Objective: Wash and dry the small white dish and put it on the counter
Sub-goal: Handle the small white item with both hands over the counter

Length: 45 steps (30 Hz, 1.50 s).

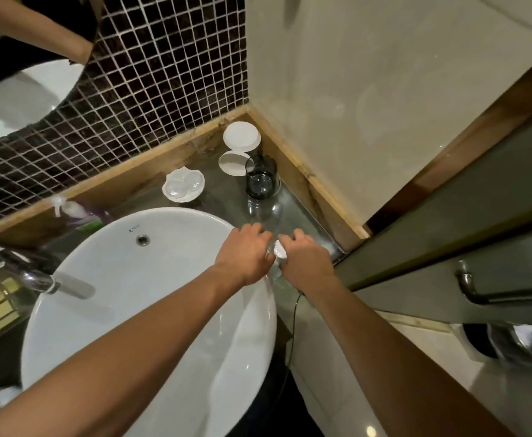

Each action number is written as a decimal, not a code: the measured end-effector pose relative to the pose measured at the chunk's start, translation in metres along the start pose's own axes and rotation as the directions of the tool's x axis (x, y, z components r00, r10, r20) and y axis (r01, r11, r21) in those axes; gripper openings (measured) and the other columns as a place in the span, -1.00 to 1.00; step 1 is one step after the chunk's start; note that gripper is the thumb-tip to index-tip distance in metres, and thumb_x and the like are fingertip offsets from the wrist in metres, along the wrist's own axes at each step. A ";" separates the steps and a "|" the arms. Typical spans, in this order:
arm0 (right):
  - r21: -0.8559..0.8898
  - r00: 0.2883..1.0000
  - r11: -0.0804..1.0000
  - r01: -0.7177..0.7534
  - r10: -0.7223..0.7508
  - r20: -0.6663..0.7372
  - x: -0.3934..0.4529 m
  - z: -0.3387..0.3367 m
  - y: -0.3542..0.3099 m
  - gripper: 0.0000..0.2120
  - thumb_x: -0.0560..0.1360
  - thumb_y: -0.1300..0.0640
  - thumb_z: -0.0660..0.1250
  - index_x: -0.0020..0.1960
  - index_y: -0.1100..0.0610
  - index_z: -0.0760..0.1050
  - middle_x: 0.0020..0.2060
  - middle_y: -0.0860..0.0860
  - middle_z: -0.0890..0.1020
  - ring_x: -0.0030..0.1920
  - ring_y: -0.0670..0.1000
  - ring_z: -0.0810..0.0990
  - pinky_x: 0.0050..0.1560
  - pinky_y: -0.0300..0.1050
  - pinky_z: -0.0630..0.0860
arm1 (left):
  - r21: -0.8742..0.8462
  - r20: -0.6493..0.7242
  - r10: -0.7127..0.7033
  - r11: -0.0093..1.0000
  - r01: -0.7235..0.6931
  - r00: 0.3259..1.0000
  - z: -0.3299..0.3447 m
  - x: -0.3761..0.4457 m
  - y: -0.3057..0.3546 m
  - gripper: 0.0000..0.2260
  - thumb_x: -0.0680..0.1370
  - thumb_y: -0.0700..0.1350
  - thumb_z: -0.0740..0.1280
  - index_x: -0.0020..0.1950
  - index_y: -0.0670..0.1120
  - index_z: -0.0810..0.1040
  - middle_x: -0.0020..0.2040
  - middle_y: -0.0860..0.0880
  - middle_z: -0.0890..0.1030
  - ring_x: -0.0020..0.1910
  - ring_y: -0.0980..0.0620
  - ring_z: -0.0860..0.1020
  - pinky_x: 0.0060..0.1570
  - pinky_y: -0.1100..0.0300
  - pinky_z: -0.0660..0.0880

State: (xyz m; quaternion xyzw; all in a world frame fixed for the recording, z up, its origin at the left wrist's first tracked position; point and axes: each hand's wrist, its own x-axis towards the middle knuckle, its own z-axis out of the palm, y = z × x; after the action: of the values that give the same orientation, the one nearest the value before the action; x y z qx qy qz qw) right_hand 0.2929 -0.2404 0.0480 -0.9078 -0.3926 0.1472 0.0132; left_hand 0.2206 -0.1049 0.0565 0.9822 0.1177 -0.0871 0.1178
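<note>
My left hand (245, 253) and my right hand (305, 257) meet over the counter just right of the basin. Between their fingers shows a small white piece (279, 250), seemingly the small white dish; most of it is hidden by the fingers. Both hands are closed around it. I cannot tell whether it touches the wet glass counter (293, 203) below.
A white basin (138, 279) with a chrome tap (38, 279) fills the left. Behind my hands stand a clear glass (263, 211), a dark tumbler (261, 179), a round white dish (233, 163), a white-lidded jar (242, 136) and a leaf-shaped white dish (183, 186). A wall closes the right.
</note>
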 end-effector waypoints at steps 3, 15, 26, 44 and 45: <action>-0.040 1.000 0.999 0.018 -0.017 0.010 0.007 0.006 -0.006 -0.51 0.54 0.08 0.38 0.44 0.03 0.39 0.25 0.09 0.49 0.20 0.09 0.52 -0.06 -0.07 0.54 | -0.025 -0.033 0.006 1.000 -0.007 0.999 0.003 -0.003 -0.004 -0.64 0.53 0.06 0.22 0.27 -0.04 0.49 0.18 -0.08 0.51 0.12 -0.09 0.44 0.15 0.03 0.36; 0.012 1.000 1.000 0.000 0.000 0.026 0.021 0.011 -0.011 -0.61 0.53 0.17 0.40 0.32 0.07 0.42 0.15 0.11 0.48 0.06 0.08 0.57 0.02 -0.06 0.58 | -0.023 -0.175 -0.009 1.000 0.005 0.985 0.009 -0.012 -0.023 -0.64 0.52 0.07 0.29 0.23 -0.10 0.52 0.18 -0.11 0.52 0.17 -0.10 0.43 0.22 0.05 0.32; -0.017 0.995 0.995 0.094 -0.093 0.030 0.056 -0.036 -0.041 -0.60 0.52 0.07 0.34 0.33 0.03 0.39 0.22 0.09 0.43 0.11 0.13 0.56 0.03 0.07 0.60 | -0.079 -0.160 -0.171 0.984 0.160 0.972 -0.013 -0.011 -0.057 -0.63 0.53 0.10 0.24 0.26 -0.05 0.50 0.23 -0.07 0.51 0.25 -0.07 0.39 0.28 0.03 0.30; -0.095 0.849 0.844 0.527 -0.529 0.008 0.201 -0.063 -0.135 -0.65 0.54 0.07 0.38 0.30 0.09 0.49 0.15 0.13 0.51 -0.01 0.10 0.58 -0.10 0.01 0.64 | -0.223 -0.150 -0.582 0.807 0.547 0.799 -0.044 0.007 -0.159 -0.64 0.55 0.09 0.20 0.27 -0.04 0.49 0.21 -0.07 0.53 0.14 -0.06 0.44 0.16 0.02 0.34; -0.096 0.854 0.850 0.518 -0.520 0.007 0.207 -0.063 -0.137 -0.63 0.54 0.05 0.39 0.31 0.08 0.49 0.19 0.12 0.51 0.01 0.10 0.59 -0.09 -0.01 0.65 | -0.240 -0.143 -0.599 0.794 0.559 0.788 -0.043 0.010 -0.162 -0.64 0.55 0.08 0.20 0.28 -0.04 0.48 0.22 -0.07 0.52 0.14 -0.06 0.44 0.18 0.02 0.33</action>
State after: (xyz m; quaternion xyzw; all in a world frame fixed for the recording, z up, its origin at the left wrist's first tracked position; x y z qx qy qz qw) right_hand 0.3472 0.0088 0.0744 -0.7692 -0.6292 0.1108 0.0134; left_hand 0.1960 0.0610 0.0619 0.8864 0.4335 -0.0031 0.1627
